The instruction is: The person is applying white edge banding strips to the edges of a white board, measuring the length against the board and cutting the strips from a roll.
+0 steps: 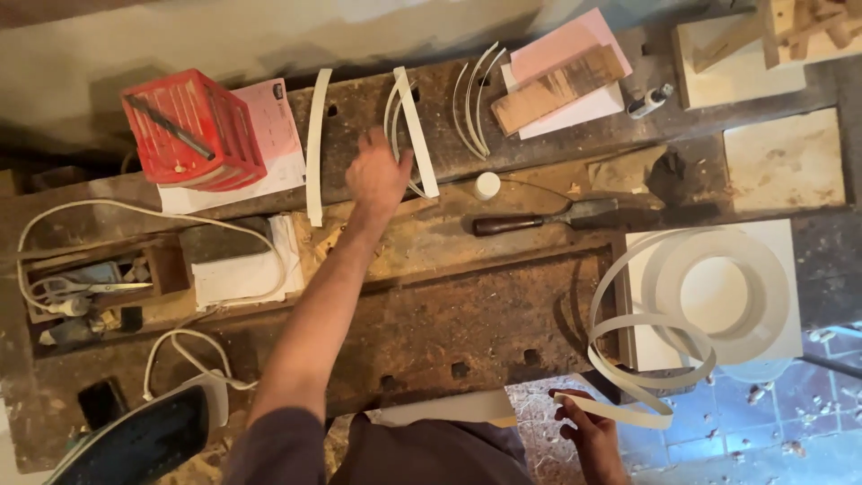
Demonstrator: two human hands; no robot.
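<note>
My left hand (377,175) reaches across the worn wooden workbench (431,305) to the far side, its fingers on a straight white edging strip (417,135) and some thin curved strips beside it. My right hand (588,431) stays low at the near edge, closed on the loose end of a white edging band (646,368). That band uncoils from a large white roll (727,287) lying on a white board at the right.
A red crate (193,130) sits at the far left, a long white strip (316,148) next to it. A chisel (548,217), a small white cap (487,185), pink and white sheets (566,54), a clothes iron (144,436) and scissors (85,287) lie around.
</note>
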